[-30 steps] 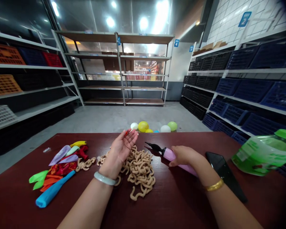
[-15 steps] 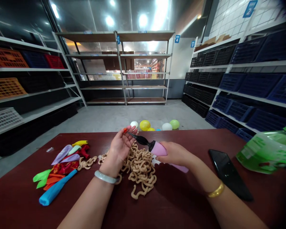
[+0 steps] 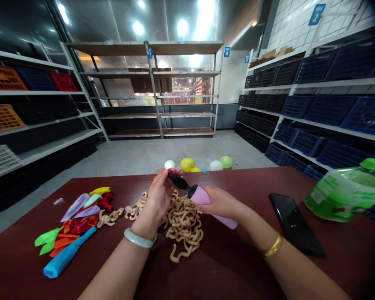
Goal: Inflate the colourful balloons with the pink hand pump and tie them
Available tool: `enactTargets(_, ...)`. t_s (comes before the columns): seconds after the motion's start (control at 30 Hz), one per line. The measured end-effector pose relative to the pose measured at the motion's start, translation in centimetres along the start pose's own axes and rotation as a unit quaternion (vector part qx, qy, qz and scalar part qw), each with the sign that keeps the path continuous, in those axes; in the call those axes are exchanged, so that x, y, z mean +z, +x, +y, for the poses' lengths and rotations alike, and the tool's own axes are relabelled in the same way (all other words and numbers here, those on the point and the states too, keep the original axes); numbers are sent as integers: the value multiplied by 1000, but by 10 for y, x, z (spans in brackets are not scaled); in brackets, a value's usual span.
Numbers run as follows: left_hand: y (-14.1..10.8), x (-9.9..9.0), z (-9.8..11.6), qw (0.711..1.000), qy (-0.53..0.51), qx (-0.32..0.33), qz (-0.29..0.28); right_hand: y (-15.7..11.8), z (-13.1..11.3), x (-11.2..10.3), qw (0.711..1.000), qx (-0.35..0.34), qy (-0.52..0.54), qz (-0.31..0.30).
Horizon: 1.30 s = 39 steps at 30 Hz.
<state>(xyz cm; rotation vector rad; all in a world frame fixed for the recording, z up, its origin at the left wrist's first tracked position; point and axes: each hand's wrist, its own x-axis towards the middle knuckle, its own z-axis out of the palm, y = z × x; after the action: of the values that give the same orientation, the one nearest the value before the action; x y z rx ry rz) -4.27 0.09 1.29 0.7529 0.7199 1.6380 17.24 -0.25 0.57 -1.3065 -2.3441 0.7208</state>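
My right hand (image 3: 220,202) is wrapped round a pink balloon pump (image 3: 202,194), whose black ribbed nozzle points up and left. The tip of the nozzle reaches the fingers of my left hand (image 3: 161,191), which pinch an orange balloon (image 3: 161,173) there. Most of that balloon is hidden behind the fingers, so whether it is on the nozzle I cannot tell. Under both hands lies a heap of tan, curly, noodle-like pieces (image 3: 184,221). Left of it are limp balloons in several colours, among them a green one (image 3: 47,239), a lilac one (image 3: 76,207) and a long blue one (image 3: 69,253).
A black phone (image 3: 295,225) and a green bottle (image 3: 345,191) stand to the right on the dark red table (image 3: 237,258). Inflated balloons, one of them yellow (image 3: 187,164), lie on the floor beyond the far edge. Shelves with crates (image 3: 328,109) line the sides.
My left fingers have closed in round the nozzle tip and the orange balloon, where before they were more spread. The pump stays in my right hand. The view has shifted slightly.
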Motion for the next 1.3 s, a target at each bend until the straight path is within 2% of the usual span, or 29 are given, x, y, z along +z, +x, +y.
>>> enactTargets(0.23, -16, 10, 5, 988, 119, 92, -40, 3, -11, 21, 993, -48, 96, 40)
enactTargets(0.3, -20, 13, 9, 986, 127, 97, -53, 3, -14, 26, 991, -53, 114, 48)
enactTargets(0.47, -23, 20, 18, 996, 31, 67, -46, 3, -14, 29, 991, -39, 116, 53)
enactTargets(0.6, -21, 18, 21, 996, -18, 56, -68, 4, -11, 27, 991, -36, 117, 52)
enactTargets(0.7, -19, 14, 21, 995, -18, 50, -81, 4, -12, 26, 990, -36, 127, 49)
enactTargets(0.83, -17, 14, 17, 995, 15, 76, -57, 3, -11, 26, 989, -37, 136, 42)
enactTargets(1.07, -28, 29, 7, 998, -5, 31, -48, 1, -12, 21, 995, -39, 89, 34)
enactTargets(1.2, -31, 34, 4, 998, -31, 50, -35, -1, -20, 17, 999, -14, 22, 39)
enactTargets(1.3, -26, 32, 7, 995, -56, 86, -18, -3, -24, 17, 999, -21, 3, 44)
